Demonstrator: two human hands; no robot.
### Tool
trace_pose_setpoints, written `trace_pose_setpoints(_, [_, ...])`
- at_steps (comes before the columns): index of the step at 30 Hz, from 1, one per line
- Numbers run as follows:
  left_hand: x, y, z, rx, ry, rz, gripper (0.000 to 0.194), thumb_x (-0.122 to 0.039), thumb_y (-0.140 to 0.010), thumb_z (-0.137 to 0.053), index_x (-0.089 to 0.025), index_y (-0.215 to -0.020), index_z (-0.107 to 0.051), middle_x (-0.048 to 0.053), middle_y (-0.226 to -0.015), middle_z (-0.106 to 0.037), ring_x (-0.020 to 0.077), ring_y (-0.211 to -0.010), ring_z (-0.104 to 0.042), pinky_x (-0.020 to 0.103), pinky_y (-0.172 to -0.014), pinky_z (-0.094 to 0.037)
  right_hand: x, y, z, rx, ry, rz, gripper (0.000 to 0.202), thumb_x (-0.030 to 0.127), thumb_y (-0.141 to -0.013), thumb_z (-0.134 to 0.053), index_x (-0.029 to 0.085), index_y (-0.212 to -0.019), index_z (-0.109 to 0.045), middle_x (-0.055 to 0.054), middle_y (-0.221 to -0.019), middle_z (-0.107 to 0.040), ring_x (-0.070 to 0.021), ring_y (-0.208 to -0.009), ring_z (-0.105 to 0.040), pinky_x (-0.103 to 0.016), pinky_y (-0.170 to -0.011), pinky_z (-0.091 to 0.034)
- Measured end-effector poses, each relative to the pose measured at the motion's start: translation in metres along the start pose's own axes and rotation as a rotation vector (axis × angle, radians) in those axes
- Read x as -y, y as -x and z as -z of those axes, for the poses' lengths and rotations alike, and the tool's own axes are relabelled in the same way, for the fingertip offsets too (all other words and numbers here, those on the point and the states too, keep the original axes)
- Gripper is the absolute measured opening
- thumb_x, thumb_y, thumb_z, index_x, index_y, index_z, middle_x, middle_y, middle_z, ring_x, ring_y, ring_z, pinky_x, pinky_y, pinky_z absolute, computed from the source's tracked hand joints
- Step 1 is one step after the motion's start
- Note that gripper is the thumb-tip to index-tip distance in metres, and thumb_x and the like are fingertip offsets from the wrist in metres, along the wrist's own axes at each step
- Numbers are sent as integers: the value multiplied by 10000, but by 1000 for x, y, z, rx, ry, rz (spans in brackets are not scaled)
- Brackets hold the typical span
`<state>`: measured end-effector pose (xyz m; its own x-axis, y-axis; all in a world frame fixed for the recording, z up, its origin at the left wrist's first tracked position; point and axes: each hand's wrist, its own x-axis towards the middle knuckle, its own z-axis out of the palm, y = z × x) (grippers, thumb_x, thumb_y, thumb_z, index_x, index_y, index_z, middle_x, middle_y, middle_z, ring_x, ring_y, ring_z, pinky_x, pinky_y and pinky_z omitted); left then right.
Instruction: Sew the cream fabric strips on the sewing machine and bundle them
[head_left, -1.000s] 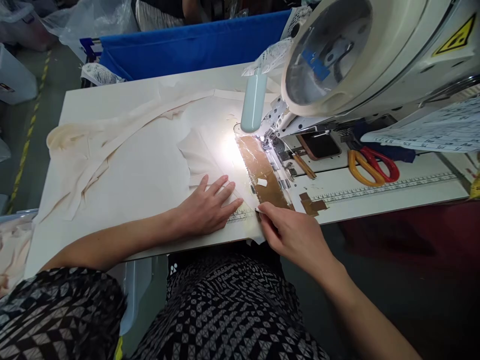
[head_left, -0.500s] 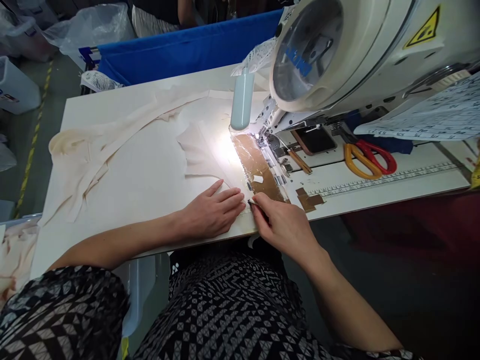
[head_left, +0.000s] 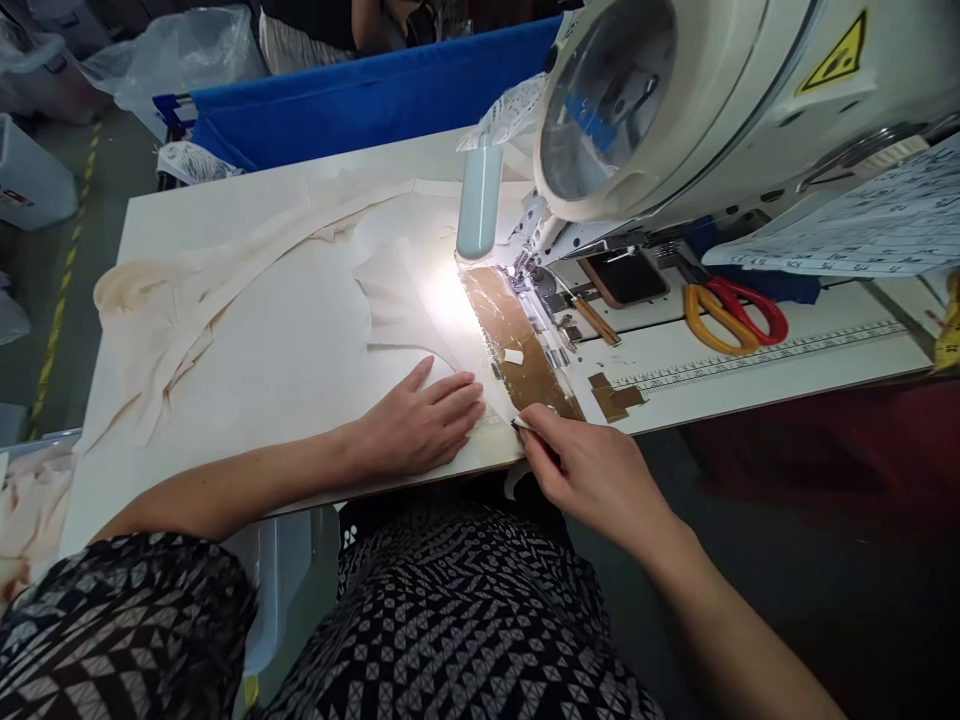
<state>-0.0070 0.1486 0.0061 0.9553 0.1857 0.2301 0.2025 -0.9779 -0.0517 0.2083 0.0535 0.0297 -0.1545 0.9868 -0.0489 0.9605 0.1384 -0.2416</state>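
My left hand (head_left: pixel 424 425) lies flat, fingers stretched out, on the lower end of a small pale fabric piece (head_left: pixel 390 300). This piece runs from under the machine's bright light down toward the table's front edge. At that edge my right hand (head_left: pixel 581 455) is closed in a pinch on the tip of the fabric. A tiny dark bit shows at its fingertips, too small to name. The sewing machine (head_left: pixel 697 110) stands above and to the right, its needle area (head_left: pixel 525 265) lit. A longer pale fabric strip (head_left: pixel 172 290) lies loosely folded on the left.
Brown tape (head_left: pixel 517 340) covers the table beside the needle area, with a small white scrap (head_left: pixel 513 356) on it. To the right are a wooden-handled tool (head_left: pixel 598 322), a phone (head_left: pixel 626 277) and scissors (head_left: pixel 724 318). A blue cloth barrier (head_left: pixel 360 90) stands behind; another person is beyond it.
My right hand has moved a little to the right and toward the table's front edge, drawing the fabric tip along. My left hand stays nearly in place. The view has shifted slightly.
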Motion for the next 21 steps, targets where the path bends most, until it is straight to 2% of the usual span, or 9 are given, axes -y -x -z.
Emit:
trace_pose_setpoints(6, [14,-1,6,15,-69,126,392,-289,-1037,-348,-70,-1218,-618,146,-1311,-620,298,-1285,-514,527,-1066,-407,9,-31,-1,34,3,-24,176,264,-924,-362,219,-813,-492,-29,-634,-634,-173,-532,-523,-287,-518,-179])
trace_pose_setpoints(12, [4,0,-1,23,-1,4,405,-283,-1033,-359,-81,-1316,-567,138,-1373,-583,255,-1322,-478,484,-1134,-353,9,-35,-3,12,-31,-23,190,278,-930,-366,220,-806,-497,-20,-611,-615,-170,-522,-513,-287,-529,-190])
trace_pose_setpoints(21, [0,2,-1,49,-1,10,398,-284,-1007,-434,-101,-1337,-559,163,-1401,-554,293,-1334,-467,505,-1095,-383,9,-32,-2,3,-6,20,180,263,-911,-379,221,-773,-487,-21,-601,-620,-162,-505,-505,-285,-518,-191])
